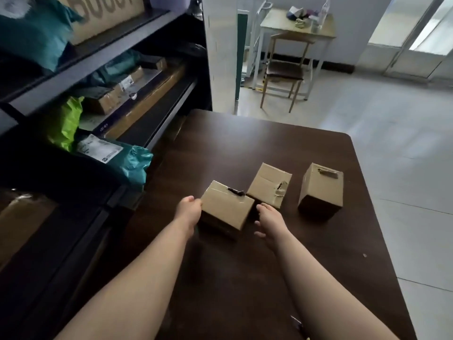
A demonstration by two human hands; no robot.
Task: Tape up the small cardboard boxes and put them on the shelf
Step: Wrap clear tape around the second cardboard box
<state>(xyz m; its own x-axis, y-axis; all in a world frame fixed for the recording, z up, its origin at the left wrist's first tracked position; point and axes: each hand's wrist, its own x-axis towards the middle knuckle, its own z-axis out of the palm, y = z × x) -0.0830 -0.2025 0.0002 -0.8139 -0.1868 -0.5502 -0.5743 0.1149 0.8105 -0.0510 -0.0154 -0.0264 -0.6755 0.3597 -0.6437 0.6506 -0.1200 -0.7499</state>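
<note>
Three small boxes (pixel 268 184) on the table (pixel 245 278) (parcel-crammed shelf (pixel 169 109) alongside), chair (pixel 284 69) beyond.

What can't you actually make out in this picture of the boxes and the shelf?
- Head view: left hand, fingers hidden by the hand itself and the nearest box; grip unclear.
- Head view: lettering on the big carton on the shelf, cut off by the top edge.
- Head view: print on the parcel label, blurred.
- Head view: clutter on the far desk, too small.
- Head view: dark object near the table bottom edge, blurred.
</note>
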